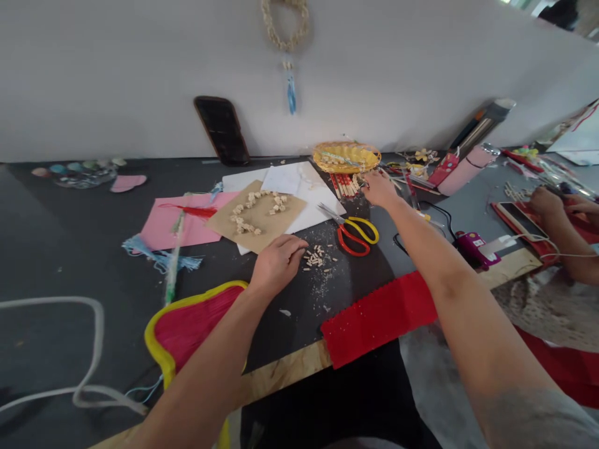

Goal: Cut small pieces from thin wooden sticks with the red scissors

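My left hand (279, 262) rests on the dark table with its fingers drawn together, just left of a pile of short pale stick pieces (317, 257). Whatever it may hold is too small to make out. Farther off, my right hand (380, 189) reaches to the red-and-white sticks (344, 185) in front of a yellow woven basket (347, 156). Its fingers look closed, but their tips are partly hidden. Between the two hands lie scissors (353, 240) with a red and a yellow handle. Pale beaded clusters (250, 212) form a curve on a brown sheet (292, 215).
A phone (223, 131) leans on the wall. Pink paper (159, 221) and a blue tassel (161, 254) lie left. Red cloth (379, 315) hangs over the front edge. A pink bottle (468, 168) lies right, near another person's hands (547, 202). A white cable (96, 337) loops left.
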Tool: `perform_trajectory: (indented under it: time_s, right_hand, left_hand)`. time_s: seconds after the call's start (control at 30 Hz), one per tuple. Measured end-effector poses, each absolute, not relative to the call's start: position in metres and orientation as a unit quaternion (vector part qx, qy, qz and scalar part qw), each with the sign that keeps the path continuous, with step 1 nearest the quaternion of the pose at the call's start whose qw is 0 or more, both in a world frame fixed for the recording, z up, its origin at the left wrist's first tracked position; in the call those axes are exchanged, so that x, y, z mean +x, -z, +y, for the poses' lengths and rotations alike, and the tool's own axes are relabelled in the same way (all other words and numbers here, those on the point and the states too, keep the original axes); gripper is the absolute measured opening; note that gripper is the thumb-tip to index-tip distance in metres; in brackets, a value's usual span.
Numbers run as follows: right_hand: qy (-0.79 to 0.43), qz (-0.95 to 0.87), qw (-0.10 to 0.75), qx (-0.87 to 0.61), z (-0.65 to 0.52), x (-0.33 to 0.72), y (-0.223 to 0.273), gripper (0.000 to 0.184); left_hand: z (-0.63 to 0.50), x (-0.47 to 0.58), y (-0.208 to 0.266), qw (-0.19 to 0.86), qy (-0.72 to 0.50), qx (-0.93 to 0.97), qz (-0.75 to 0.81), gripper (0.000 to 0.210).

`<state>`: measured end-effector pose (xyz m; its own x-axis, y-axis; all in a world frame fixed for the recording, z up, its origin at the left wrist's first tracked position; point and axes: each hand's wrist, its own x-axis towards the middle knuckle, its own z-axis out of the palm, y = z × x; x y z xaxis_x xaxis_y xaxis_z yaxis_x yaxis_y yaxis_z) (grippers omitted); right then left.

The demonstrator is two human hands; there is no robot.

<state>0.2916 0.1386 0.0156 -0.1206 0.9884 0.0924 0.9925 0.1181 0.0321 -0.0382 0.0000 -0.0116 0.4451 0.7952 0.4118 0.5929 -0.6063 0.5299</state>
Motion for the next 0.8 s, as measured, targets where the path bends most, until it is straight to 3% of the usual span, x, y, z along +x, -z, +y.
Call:
perform_trajectory:
  time_s: [0.43, 0.63, 0.8]
  right_hand:
    - [0.039, -0.77, 0.018, -0.637, 0.144, 0.257, -0.014, 0.059]
    - [0.043, -0.698, 0.008, -0.714, 0.152, 0.28, -0.03, 0.036]
    - [0.06, -0.609, -0.005, -0.791, 0.148, 0.326, -0.046, 0.034]
  left_hand:
    - [0.0, -0.038, 0.012, 0.144, -0.335, 0.841, 0.401, 0.021]
    - [0.001, -0.039, 0.016, 0.127, -0.351, 0.843, 0.388, 0.019]
    - [0.001, -0.039, 0.019, 0.123, -0.364, 0.843, 0.377, 0.017]
